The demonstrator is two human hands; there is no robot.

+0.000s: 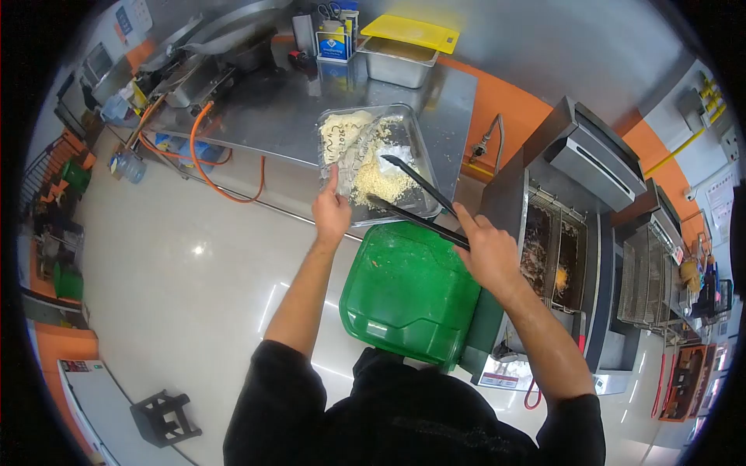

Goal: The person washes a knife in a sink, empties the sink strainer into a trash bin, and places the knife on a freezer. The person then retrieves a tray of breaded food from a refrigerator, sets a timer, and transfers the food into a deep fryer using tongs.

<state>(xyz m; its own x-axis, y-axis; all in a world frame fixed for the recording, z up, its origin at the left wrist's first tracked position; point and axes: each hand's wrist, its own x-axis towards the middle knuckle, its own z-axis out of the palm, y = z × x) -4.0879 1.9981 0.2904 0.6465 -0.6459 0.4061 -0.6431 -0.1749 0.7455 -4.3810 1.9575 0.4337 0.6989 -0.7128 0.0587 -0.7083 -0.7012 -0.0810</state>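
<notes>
Black tongs [423,225] are held in my right hand [491,250], their two arms spread over a metal tray [426,155]. Pale crumbly bits [381,180] lie in the tray around a small white piece [395,158]. My left hand [332,213] is at the tray's front left, its index finger on the edge of a clear plastic bag [336,151] with dark writing and pale bits inside. The other fingers of that hand are curled, and whether they pinch the bag is hidden.
Below the tray stands a green lid [412,291]. Fryers with baskets [556,248] are at the right. On the steel counter [287,116] sit a metal container [396,66] with a yellow lid [412,33] and a blue-and-white box [334,45]. An orange hose [203,167] hangs at the left.
</notes>
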